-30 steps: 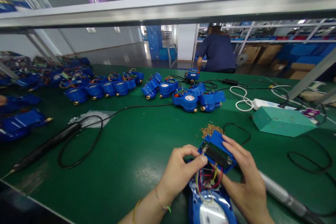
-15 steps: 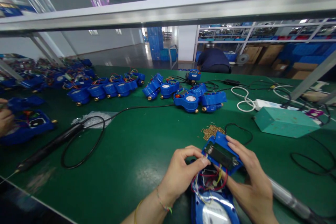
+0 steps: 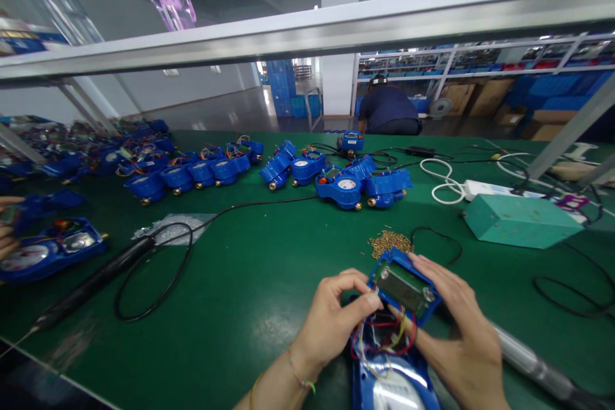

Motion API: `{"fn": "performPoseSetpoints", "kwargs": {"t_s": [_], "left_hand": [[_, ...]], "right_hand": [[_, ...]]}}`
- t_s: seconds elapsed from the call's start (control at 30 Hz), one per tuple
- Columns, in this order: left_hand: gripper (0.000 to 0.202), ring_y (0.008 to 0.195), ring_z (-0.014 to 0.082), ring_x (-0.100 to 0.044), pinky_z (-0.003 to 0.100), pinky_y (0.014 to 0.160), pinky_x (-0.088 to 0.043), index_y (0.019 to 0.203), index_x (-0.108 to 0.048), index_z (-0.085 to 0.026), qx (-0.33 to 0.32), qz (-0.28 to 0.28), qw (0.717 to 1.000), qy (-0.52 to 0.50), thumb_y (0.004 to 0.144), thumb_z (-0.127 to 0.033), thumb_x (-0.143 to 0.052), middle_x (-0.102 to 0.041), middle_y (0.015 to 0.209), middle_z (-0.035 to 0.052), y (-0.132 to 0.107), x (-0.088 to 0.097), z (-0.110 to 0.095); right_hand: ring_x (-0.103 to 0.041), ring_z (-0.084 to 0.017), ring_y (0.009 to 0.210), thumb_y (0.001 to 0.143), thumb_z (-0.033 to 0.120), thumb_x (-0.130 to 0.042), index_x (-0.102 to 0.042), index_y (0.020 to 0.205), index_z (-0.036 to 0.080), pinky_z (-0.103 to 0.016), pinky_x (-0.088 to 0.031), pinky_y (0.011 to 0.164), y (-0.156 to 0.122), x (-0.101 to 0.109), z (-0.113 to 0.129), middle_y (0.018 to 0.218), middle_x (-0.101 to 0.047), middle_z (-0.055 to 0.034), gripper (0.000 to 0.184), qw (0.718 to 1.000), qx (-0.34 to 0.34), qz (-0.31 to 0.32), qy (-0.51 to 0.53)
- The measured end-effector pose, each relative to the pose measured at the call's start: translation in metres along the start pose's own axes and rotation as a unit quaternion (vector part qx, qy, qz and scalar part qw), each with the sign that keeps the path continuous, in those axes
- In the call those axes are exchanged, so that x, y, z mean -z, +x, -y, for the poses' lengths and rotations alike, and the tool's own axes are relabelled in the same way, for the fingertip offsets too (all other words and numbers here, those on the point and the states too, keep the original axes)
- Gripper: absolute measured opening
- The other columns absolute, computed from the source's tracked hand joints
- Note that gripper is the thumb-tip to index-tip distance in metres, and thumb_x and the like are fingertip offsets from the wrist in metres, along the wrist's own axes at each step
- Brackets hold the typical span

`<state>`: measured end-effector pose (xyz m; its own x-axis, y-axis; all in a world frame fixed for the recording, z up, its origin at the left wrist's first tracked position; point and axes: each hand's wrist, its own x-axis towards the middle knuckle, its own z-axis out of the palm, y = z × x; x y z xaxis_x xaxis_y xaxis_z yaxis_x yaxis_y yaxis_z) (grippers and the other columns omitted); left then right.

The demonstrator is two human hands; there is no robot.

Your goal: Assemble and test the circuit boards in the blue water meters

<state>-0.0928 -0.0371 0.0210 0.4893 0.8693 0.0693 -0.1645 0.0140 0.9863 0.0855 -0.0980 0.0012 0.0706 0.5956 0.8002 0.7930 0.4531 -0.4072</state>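
My right hand (image 3: 464, 333) is spread wide, gripping the blue cover (image 3: 406, 285): fingers along its 1-to-3 o'clock edge, thumb under 6. Left hand (image 3: 331, 311): thumb and index nearly together at its 8 o'clock corner; can't tell if they've caught rim or wire. Meter body (image 3: 391, 384) sits at 6, wires (image 3: 401, 332) between. Screw pile (image 3: 389, 245) at 11.

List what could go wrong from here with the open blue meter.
The wires loop between the display housing in the right hand and the meter body; they could be tugged or pinched.
The small brass-coloured pieces lie just beyond the housing, so a bump might scatter them.
The silver tool lies beside the right hand and might get knocked.
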Motion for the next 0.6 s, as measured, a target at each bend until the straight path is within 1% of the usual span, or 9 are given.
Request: {"fn": "performPoseSetpoints", "kwargs": {"t_s": [0.07, 0.13, 0.27, 0.37, 0.4, 0.47, 0.53, 0.6], "left_hand": [[0.023, 0.078, 0.0156, -0.053, 0.028, 0.080, -0.039, 0.066, -0.067, -0.014, -0.003, 0.003, 1.000, 0.006, 0.080, -0.031, -0.072, -0.060, 0.075, 0.0024, 0.000, 0.000, 0.001], [0.027, 0.078, 0.0157, -0.053, 0.028, 0.080, -0.038, 0.066, -0.067, -0.014, -0.010, 0.009, 1.000, 0.020, 0.083, -0.035, -0.070, -0.059, 0.075, 0.0026, 0.000, 0.000, 0.003], [0.033, 0.077, 0.0158, -0.052, 0.028, 0.079, -0.038, 0.065, -0.064, -0.014, -0.031, 0.011, 0.998, 0.054, 0.086, -0.039, -0.066, -0.058, 0.073, 0.0023, 0.001, 0.001, 0.005], [0.034, 0.077, 0.0167, -0.054, 0.029, 0.079, -0.040, 0.064, -0.063, -0.015, -0.051, 0.012, 0.995, 0.086, 0.087, -0.040, -0.064, -0.058, 0.071, 0.0022, 0.003, 0.001, 0.004], [0.033, 0.078, 0.0169, -0.055, 0.029, 0.083, -0.041, 0.064, -0.064, -0.015, -0.059, 0.012, 0.993, 0.101, 0.087, -0.039, -0.064, -0.059, 0.071, 0.0020, 0.003, 0.001, 0.003], [0.031, 0.079, 0.0169, -0.057, 0.033, 0.095, -0.040, 0.064, -0.065, -0.016, -0.071, 0.014, 0.988, 0.134, 0.086, -0.037, -0.064, -0.060, 0.071, 0.0013, 0.004, 0.002, 0.003], [0.029, 0.078, 0.0162, -0.059, 0.038, 0.108, -0.034, 0.064, -0.065, -0.016, -0.081, 0.018, 0.984, 0.160, 0.085, -0.036, -0.066, -0.062, 0.071, 0.0002, 0.005, 0.002, 0.003], [0.029, 0.076, 0.0152, -0.060, 0.042, 0.115, -0.029, 0.063, -0.065, -0.017, -0.095, 0.020, 0.980, 0.177, 0.084, -0.037, -0.067, -0.062, 0.070, -0.0009, 0.006, 0.003, 0.005]], "right_hand": [[-0.059, -0.022, 0.114, 0.092, 0.026, -0.066, -0.054, 0.134, 0.019, -0.033, -0.044, 0.100, 0.002, 0.000, 0.001, 0.127, -0.062, -0.0079, 0.045, 1.000, -0.014, 0.009, 0.025], [-0.061, -0.020, 0.109, 0.093, 0.030, -0.066, -0.056, 0.133, 0.020, -0.028, -0.047, 0.096, 0.002, -0.001, 0.001, 0.123, -0.063, -0.0057, 0.043, 0.998, -0.040, 0.020, 0.033], [-0.063, -0.020, 0.107, 0.092, 0.040, -0.066, -0.058, 0.132, 0.022, -0.028, -0.049, 0.093, -0.001, -0.001, -0.001, 0.119, -0.065, -0.0043, 0.045, 0.996, -0.082, 0.033, 0.023], [-0.063, -0.021, 0.106, 0.090, 0.042, -0.068, -0.059, 0.131, 0.024, -0.029, -0.050, 0.092, -0.005, -0.002, -0.002, 0.118, -0.066, -0.0039, 0.045, 0.994, -0.098, 0.030, 0.027], [-0.064, -0.022, 0.106, 0.089, 0.042, -0.069, -0.059, 0.130, 0.025, -0.029, -0.051, 0.091, -0.007, -0.002, -0.003, 0.118, -0.066, -0.0037, 0.045, 0.993, -0.106, 0.027, 0.033], [-0.065, -0.022, 0.105, 0.087, 0.042, -0.071, -0.059, 0.129, 0.027, -0.029, -0.053, 0.090, -0.010, -0.004, -0.005, 0.117, -0.066, -0.0033, 0.046, 0.990, -0.128, 0.027, 0.056], [-0.066, -0.022, 0.105, 0.086, 0.041, -0.073, -0.059, 0.128, 0.029, -0.029, -0.055, 0.090, -0.013, -0.005, -0.008, 0.119, -0.066, -0.0028, 0.046, 0.983, -0.157, 0.034, 0.088], [-0.066, -0.021, 0.106, 0.085, 0.040, -0.075, -0.060, 0.128, 0.029, -0.028, -0.056, 0.091, -0.016, -0.006, -0.010, 0.123, -0.065, -0.0029, 0.048, 0.973, -0.187, 0.041, 0.126]]}}
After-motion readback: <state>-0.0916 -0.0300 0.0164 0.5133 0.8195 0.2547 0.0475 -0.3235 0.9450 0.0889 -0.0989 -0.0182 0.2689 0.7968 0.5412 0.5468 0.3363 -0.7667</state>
